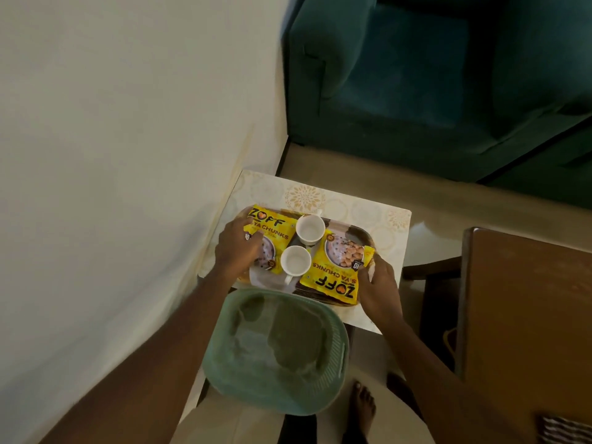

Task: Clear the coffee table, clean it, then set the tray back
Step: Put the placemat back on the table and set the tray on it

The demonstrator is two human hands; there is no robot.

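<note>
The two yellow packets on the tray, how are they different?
The left packet has its words right way up from here; the right packet has them upside down. The left hand grips the left packet, the right hand pinches the right packet's corner. Both are yellow and lie on the tray.

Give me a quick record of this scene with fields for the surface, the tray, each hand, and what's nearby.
surface: coffee table, patterned white top
tray: holds far cup, near cup, both packets
left hand: grips left soya chunks packet
right hand: pinches right soya chunks packet
nearby: green basket, teal sofa
</note>
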